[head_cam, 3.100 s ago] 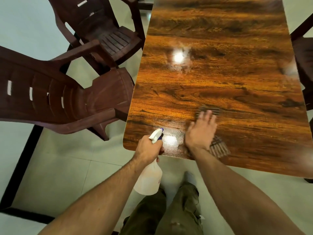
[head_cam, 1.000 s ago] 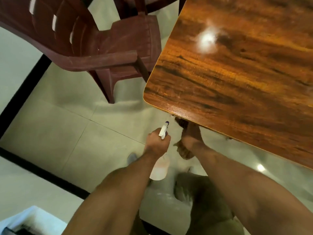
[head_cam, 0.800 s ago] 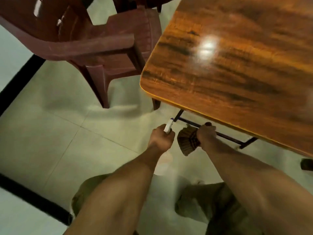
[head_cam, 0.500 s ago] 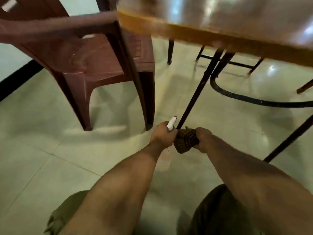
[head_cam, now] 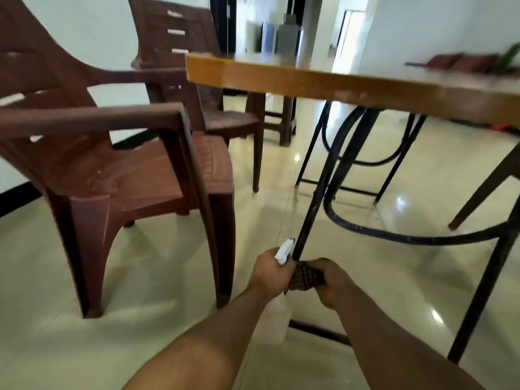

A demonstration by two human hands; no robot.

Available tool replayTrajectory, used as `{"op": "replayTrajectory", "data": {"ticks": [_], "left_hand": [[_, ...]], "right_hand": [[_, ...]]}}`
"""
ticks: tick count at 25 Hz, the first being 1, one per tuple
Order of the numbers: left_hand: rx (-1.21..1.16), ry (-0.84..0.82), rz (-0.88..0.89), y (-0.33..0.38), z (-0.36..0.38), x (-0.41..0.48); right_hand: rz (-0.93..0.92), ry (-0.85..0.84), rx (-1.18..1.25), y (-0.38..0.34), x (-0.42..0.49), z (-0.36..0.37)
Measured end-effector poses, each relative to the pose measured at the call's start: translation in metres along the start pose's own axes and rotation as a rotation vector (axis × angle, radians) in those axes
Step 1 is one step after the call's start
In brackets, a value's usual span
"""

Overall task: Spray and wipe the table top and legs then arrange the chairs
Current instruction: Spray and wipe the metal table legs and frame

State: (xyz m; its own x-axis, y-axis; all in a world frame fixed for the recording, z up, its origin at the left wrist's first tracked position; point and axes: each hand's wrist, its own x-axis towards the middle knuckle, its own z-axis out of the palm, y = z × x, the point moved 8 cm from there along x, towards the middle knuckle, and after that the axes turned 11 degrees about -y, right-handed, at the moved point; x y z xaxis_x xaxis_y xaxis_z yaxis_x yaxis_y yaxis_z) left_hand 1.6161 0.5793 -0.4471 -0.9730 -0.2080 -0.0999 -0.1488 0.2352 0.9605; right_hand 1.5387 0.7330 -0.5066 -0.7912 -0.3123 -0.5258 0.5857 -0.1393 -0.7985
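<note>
I am low down, looking under the wooden table (head_cam: 281,77). My left hand (head_cam: 268,273) grips a white spray bottle (head_cam: 277,316) by its neck, its nozzle pointing up beside a thin black metal table leg (head_cam: 318,181). My right hand (head_cam: 333,280) holds a brown checked cloth (head_cam: 306,275) wrapped against the lower part of that leg. A brown plastic armchair (head_cam: 126,164) stands close on the left, with a second brown chair (head_cam: 191,80) behind it.
A curved black metal brace (head_cam: 394,235) and a floor crossbar (head_cam: 320,332) link the table legs. Another black leg (head_cam: 484,291) stands at right. A brown stool (head_cam: 278,119) is beyond the table. A dark chair leg (head_cam: 484,192) slants at right. The floor is glossy pale tile.
My view dropped from above the table top to below its edge. Both hands moved from the table top down to the black leg, the cloth now pressed around it.
</note>
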Motion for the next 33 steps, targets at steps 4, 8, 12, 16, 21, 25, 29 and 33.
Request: {"op": "replayTrajectory", "data": {"ticks": [4, 8, 12, 16, 21, 25, 29, 33], "left_hand": [[-0.069, -0.045, 0.085, 0.023, 0.004, 0.026], [-0.067, -0.066, 0.187, 0.048, -0.001, 0.039], [-0.057, -0.027, 0.258, 0.067, -0.01, 0.05], [-0.062, -0.005, 0.256, 0.065, -0.008, 0.052], [-0.104, 0.06, 0.319, 0.066, -0.011, 0.047], [-0.138, 0.061, 0.381, 0.066, -0.012, 0.05], [-0.097, 0.032, 0.347, 0.057, -0.007, 0.046], [-0.041, -0.059, 0.195, 0.02, -0.001, 0.037]], "right_hand": [[-0.197, 0.181, -0.025, -0.039, -0.015, -0.005], [-0.301, 0.131, -0.132, -0.08, -0.015, 0.013], [-0.212, -0.021, -0.125, -0.094, -0.004, 0.024], [-0.268, -0.206, -0.086, -0.095, -0.013, 0.043], [-0.316, -0.237, -0.219, -0.105, -0.006, 0.045], [-0.309, -0.289, -0.184, -0.09, 0.0, 0.048], [-0.345, -0.208, -0.217, -0.096, 0.001, 0.038], [-0.335, -0.147, -0.162, -0.092, 0.007, 0.037]]}}
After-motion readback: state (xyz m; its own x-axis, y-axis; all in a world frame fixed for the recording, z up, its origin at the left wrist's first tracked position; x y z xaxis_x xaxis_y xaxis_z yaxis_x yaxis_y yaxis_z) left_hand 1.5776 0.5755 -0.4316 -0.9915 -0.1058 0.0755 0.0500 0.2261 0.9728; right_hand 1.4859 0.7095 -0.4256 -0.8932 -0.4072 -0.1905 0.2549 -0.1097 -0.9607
